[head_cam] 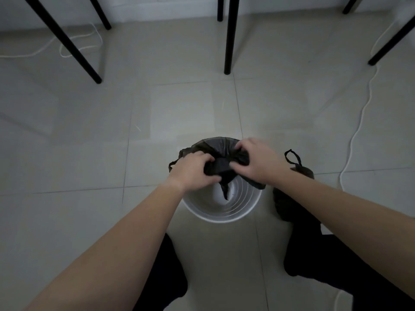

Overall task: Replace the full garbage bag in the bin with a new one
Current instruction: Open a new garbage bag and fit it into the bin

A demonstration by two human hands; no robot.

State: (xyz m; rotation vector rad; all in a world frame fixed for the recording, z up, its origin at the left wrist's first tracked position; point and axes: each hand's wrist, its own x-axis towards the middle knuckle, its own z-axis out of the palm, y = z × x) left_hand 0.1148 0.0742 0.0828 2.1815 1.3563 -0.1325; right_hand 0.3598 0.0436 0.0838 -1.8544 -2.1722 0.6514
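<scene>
Head view, looking straight down.

- New bag: black, thin film, bunched between my hands over the mouth of the bin. Its far part lies spread on the bin's far rim; a narrow tail hangs down inside; a small strap loop sticks out at the left edge.
- Left hand: fingers curled, pinching a wad of the film at the near-left.
- Right hand: fingers curled too, gripping the film at the right, just beside the left.
- Handling, my guess: almost weightless, limp, with no shape of its own. The layers probably cling and slide on each other. Best hold is at the mouth hem, one layer per hand, then pull apart. Snagging or hard tugging could tear it.
- Bin: white, round, ribbed inside, on the tiled floor. The near rim is bare.
- Full bag: dark, with a tied loop on top, on the floor right of the bin, partly behind my right forearm.
- Also: black furniture legs and a white cable.
</scene>
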